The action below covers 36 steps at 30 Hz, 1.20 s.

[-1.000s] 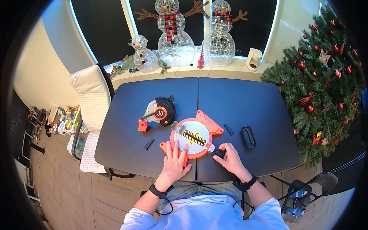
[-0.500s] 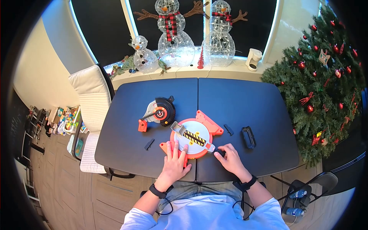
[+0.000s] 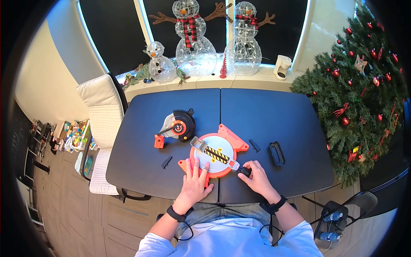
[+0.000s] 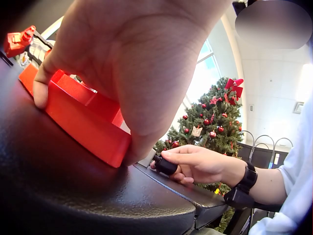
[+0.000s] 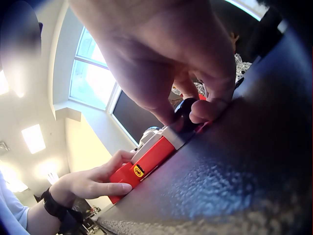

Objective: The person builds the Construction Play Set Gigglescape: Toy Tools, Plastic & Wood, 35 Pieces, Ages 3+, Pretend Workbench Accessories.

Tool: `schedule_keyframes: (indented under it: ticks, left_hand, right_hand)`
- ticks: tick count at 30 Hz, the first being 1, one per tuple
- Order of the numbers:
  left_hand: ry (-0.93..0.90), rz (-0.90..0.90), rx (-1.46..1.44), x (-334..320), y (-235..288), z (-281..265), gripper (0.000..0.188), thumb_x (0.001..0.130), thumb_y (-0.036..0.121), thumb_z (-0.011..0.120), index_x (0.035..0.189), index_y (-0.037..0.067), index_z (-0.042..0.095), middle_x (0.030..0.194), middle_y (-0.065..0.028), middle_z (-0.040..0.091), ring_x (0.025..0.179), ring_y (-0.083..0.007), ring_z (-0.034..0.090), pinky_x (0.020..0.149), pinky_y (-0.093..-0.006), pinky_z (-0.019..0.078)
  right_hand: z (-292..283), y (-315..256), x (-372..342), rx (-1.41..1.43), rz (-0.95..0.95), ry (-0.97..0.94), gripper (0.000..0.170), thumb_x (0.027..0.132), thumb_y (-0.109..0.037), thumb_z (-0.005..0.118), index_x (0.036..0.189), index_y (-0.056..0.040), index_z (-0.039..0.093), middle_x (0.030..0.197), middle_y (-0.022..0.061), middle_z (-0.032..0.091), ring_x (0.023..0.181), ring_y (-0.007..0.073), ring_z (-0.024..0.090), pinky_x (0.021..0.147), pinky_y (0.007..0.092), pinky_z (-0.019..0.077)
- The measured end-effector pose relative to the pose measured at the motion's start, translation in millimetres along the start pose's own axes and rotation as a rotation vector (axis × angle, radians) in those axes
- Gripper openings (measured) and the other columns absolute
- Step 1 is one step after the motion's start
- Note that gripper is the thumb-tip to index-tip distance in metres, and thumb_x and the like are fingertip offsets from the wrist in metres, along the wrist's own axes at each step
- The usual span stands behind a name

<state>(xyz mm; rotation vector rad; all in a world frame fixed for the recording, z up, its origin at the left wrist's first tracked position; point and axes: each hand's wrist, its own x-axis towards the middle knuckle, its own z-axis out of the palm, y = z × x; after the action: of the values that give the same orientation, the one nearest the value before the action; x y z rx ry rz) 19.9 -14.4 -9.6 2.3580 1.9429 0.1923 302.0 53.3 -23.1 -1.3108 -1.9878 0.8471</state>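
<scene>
Evidently, the toy base (image 3: 216, 155), a grey disc in an orange-red frame, sat just below the middle of the head view on a dark table (image 3: 274, 111). Low in that frame and left of centre, the left hand (image 3: 195, 183) lay over its near side, fingers straight and spread, pressing rather than gripping. To its right, the right hand (image 3: 259, 177) pinched a black knob (image 3: 245, 171) between thumb and fingers at the end of the base's grey arm (image 3: 233, 164); whether knob and arm were joined, I could not tell. The base looked like hard, rigid plastic, probably light for its breadth and apt to slide on that smooth top, so a flat palm on the frame seemed a sound way to steady it. The knob, small and likely slick, called for a fingertip pinch on its sides, with little fear of crushing it. From above, the knob was partly covered by fingers; the left wrist view, right of its lower middle, showed its round side and what seemed a ribbed end. The right wrist view alone gave a yellow sticker (image 5: 139, 170) on the frame's upright side, while only the head view took in the black oval part (image 3: 277, 153) at centre right.
</scene>
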Motion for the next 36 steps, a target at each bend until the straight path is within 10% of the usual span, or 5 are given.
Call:
schedule_keyframes:
  ticks: [19, 25, 36]
  left_hand:
    - [0.020, 0.004, -0.001, -0.1, -0.1, 1.9, 0.097, 0.086, 0.051, 0.077, 0.164, 0.011, 0.036, 0.164, -0.0369, 0.026, 0.150, -0.0666, 0.017, 0.098, -0.0689, 0.0514]
    - [0.008, 0.000, 0.002, -0.2, 0.5, 0.9, 0.097, 0.086, 0.051, 0.078, 0.163, 0.011, 0.036, 0.164, -0.0367, 0.026, 0.151, -0.0660, 0.017, 0.097, -0.0690, 0.0519]
    - [0.023, 0.006, 0.012, -0.5, 1.0, -0.1, 0.096, 0.086, 0.051, 0.078, 0.163, 0.011, 0.037, 0.163, -0.0368, 0.027, 0.151, -0.0660, 0.017, 0.096, -0.0682, 0.0530]
  right_hand:
    - [-3.5, -8.9, 0.1, 0.267, 0.221, 0.027, 0.035, 0.093, -0.021, 0.082, 0.111, 0.0016, 0.060, 0.100, 0.0117, 0.062, 0.063, 0.0177, 0.063, 0.058, 0.0310, 0.0527]
    - [-0.8, 5.7, -1.3, 0.101, -0.112, 0.095, 0.035, 0.094, -0.018, 0.082, 0.109, 0.0017, 0.058, 0.102, 0.0102, 0.062, 0.057, 0.0138, 0.068, 0.049, 0.0270, 0.0503]
    - [-3.4, -4.6, -3.4, 0.172, 0.015, 0.073, 0.035, 0.094, -0.018, 0.082, 0.115, 0.0027, 0.063, 0.103, 0.0126, 0.062, 0.055, 0.0134, 0.066, 0.053, 0.0282, 0.0513]
